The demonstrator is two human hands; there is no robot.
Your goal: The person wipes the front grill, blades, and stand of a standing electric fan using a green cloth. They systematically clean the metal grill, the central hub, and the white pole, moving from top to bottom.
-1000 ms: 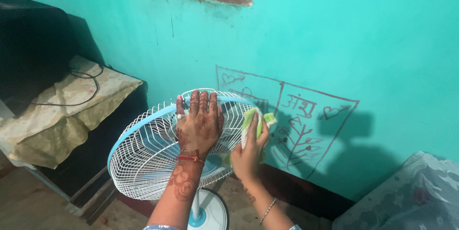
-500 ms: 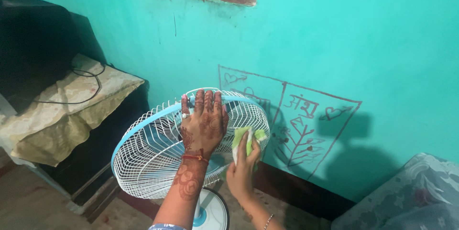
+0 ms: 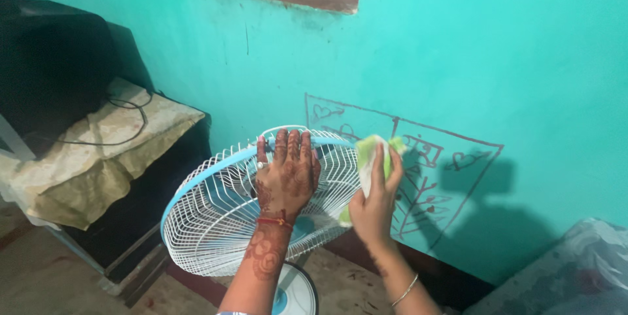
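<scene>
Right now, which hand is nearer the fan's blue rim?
Left. The left hand lies flat on the fan grille, fingers over the blue rim. The right hand holds a green cloth beside the grille's right edge.

A bare, stained concrete floor carries the fan's round white base, which stands at the near edge, close to the foot of the turquoise wall. On the left, a dark stand rests on the floor; a creased beige cloth drapes its top, with a black cable and a black box lying on it.
</scene>
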